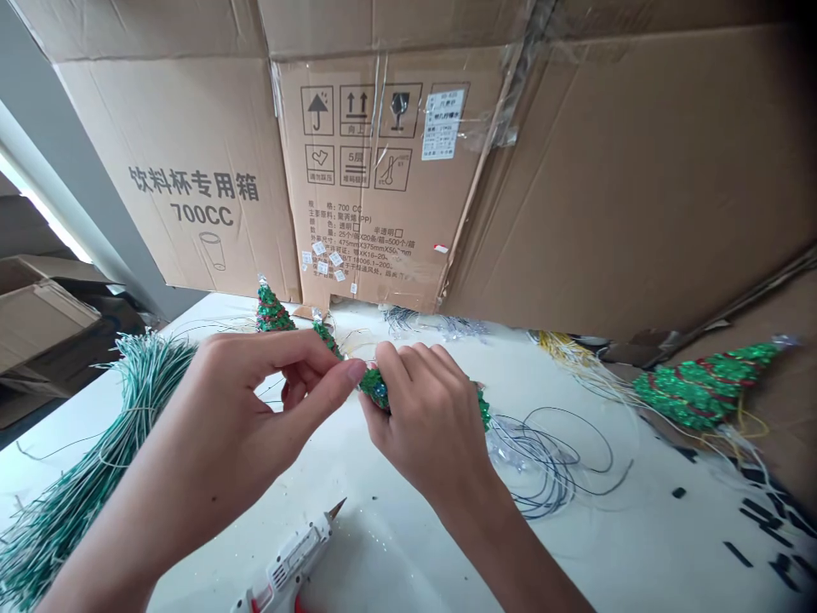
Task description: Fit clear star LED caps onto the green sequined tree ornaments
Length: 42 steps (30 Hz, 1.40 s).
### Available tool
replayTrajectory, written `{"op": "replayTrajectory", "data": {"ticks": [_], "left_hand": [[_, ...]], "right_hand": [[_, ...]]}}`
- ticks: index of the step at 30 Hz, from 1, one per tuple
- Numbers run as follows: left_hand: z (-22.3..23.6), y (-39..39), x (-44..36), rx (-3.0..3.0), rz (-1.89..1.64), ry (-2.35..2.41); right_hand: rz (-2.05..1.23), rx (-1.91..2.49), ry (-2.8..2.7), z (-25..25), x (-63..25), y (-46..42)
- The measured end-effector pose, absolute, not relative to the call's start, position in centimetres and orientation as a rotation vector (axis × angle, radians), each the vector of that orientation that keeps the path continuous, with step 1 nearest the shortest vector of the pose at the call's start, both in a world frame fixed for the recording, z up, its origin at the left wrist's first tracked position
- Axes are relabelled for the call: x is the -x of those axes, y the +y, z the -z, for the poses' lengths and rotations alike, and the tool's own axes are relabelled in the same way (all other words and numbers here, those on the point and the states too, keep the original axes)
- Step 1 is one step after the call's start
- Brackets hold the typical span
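My right hand (434,417) is wrapped round a small green tinsel Christmas tree (372,388). Most of the tree is hidden by the fingers; green tinsel shows on both sides of the hand. Beside its left end, my left hand (248,409) pinches with thumb and forefinger, and whatever lies between those fingertips is too small to make out. Below the hands, a white hot glue gun (294,558) lies with its nozzle pointing up and right. Two more little tinsel trees (273,308) stand or lean just behind my hands.
Left of me lies a thick bundle of green and white wires (137,409). Dark, thin wire is coiled (542,481) at right, near a larger tinsel tree (705,387) on its side and scattered black pieces (759,511). Cardboard boxes (383,187) wall off the back.
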<state>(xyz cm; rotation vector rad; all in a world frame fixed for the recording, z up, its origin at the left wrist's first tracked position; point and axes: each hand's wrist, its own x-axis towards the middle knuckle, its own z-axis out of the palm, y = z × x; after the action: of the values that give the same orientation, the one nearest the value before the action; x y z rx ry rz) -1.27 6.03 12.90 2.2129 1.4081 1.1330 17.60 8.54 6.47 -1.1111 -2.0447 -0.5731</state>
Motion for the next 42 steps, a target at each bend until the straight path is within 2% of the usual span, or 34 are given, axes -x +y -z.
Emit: {"op": "replayTrajectory", "data": {"ticks": [9, 16, 29, 35, 42], "left_hand": [[-12.9, 6.6, 2.1, -2.268, -1.031, 1.319], [-13.2, 6.9, 2.5, -2.313, -1.006, 1.219], [-13.1, 8.7, 3.2, -2.379, -0.957, 0.983], [-12.6, 9.5, 3.2, -2.283, -0.966, 0.875], [-12.2, 10.4, 2.8, -2.17, -0.991, 0.777]], "right_hand": [[0.609, 1.076, -2.074, -6.3, -17.5, 9.0], [0.394, 1.122, -2.129, -6.6, -17.4, 8.4], [-0.523, 1.214, -2.126, -7.9, -17.5, 7.5], [-0.897, 1.067, -2.056, -8.7, -17.8, 7.3], [-1.583, 0.934, -1.794, -8.7, -18.2, 7.9]]}}
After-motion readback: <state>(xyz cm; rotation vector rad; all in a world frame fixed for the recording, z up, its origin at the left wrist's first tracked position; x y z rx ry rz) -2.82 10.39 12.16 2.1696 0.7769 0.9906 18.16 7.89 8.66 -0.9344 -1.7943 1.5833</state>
